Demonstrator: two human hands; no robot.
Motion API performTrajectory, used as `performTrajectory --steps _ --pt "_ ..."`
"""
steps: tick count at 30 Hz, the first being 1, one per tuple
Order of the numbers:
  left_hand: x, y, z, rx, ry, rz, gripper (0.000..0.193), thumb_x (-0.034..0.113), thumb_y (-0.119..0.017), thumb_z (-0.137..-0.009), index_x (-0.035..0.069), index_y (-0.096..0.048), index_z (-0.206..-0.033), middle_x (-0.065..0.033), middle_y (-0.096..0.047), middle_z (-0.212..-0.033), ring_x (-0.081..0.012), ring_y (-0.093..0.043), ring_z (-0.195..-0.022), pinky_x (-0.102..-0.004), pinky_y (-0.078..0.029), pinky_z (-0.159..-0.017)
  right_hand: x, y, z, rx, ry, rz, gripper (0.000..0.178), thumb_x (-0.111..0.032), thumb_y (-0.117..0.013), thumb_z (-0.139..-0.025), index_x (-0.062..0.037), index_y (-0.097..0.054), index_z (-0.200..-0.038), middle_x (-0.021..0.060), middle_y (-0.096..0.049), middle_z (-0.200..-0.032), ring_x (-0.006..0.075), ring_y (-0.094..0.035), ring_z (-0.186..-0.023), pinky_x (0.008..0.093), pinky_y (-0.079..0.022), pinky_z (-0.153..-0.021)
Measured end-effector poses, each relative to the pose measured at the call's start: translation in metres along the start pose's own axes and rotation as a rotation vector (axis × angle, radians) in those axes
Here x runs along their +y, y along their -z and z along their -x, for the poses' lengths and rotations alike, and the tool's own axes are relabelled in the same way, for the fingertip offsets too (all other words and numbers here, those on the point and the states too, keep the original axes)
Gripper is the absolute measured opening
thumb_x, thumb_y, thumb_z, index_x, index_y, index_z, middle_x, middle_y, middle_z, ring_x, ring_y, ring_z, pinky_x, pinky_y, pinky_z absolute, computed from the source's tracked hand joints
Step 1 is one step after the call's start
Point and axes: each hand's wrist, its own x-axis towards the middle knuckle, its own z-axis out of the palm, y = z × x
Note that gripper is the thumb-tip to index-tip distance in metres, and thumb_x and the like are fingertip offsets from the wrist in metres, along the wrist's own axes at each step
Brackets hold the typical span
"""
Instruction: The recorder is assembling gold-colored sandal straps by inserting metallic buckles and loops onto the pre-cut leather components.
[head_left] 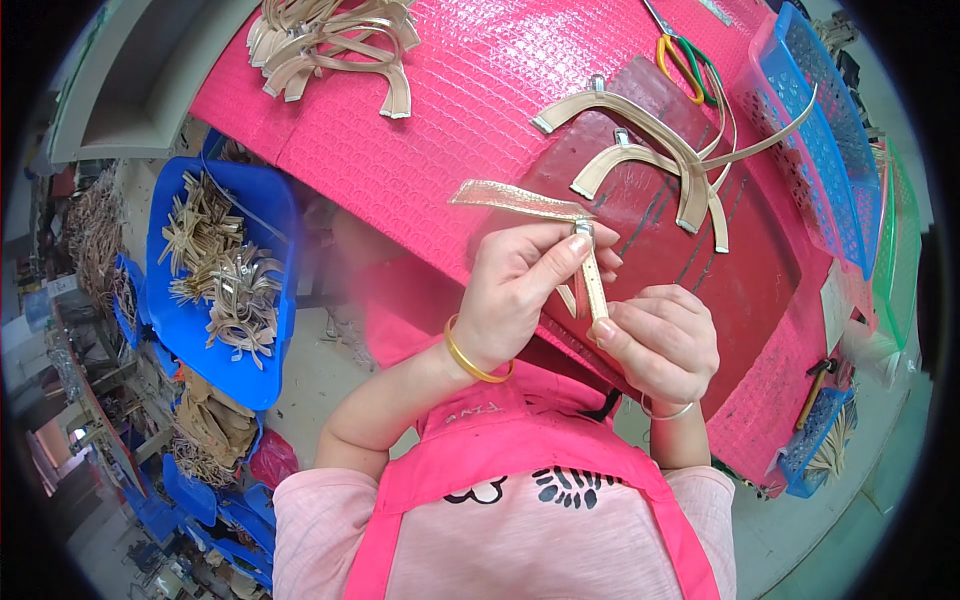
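My left hand [520,275] pinches a pale gold strap [594,285] just below its small silver buckle [584,229], between thumb and fingers. A wider, shiny end of the strap [520,199] sticks out to the left above that hand. Lower down, my right hand [668,345] grips the narrow hanging end between thumb and curled fingers. Both hands are above the near edge of a dark red mat [730,300]. Farther off on this mat lie two curved gold straps [640,110] with buckles, their thin ends crossing.
Scissors [683,72] with yellow and green handles lie beyond the mat on the pink table cover [470,90]. More straps [335,50] are heaped at far left. Blue [830,130] and green [897,260] baskets stand right. A blue bin [172,310] holds strap bundles; a hammer [815,395] lies right.
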Motion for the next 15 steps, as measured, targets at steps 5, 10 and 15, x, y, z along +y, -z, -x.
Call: performTrajectory --steps 5,10,15 --pt "0.002 0.001 0.002 0.007 0.0 -0.118 0.028 0.017 -0.042 -0.089 -0.006 -0.055 -0.099 -0.0038 -0.055 -0.07 -0.0066 -0.048 -0.059 -0.0184 -0.038 -0.053 0.0 -0.004 -0.006 0.086 -0.246 -0.05 0.017 0.0 -0.065 -0.065 -0.0045 -0.061 -0.08 0.0055 -0.059 -0.072 0.0158 -0.057 -0.057 0.0244 -0.044 -0.051" --pt "0.007 0.01 0.007 -0.127 -0.042 -0.258 0.025 0.017 -0.043 -0.09 -0.003 -0.056 -0.092 0.0026 -0.038 -0.056 -0.0035 -0.034 -0.049 -0.0209 -0.028 -0.044 0.023 -0.018 -0.031 0.339 -0.906 -0.663 0.004 0.0 -0.058 -0.077 -0.0014 -0.059 -0.08 0.0018 -0.058 -0.069 0.0045 -0.051 -0.059 0.0183 -0.039 -0.049" --pt "0.011 0.023 0.004 -0.009 0.025 -0.428 0.018 0.01 -0.047 -0.086 -0.006 -0.055 -0.085 -0.0017 -0.048 -0.059 -0.0067 -0.045 -0.05 -0.0209 -0.036 -0.045 0.018 -0.024 -0.018 0.219 -0.798 -0.81 0.01 0.0 -0.057 -0.077 0.0016 -0.058 -0.087 0.0061 -0.058 -0.082 0.0052 -0.052 -0.073 0.0174 -0.041 -0.057"
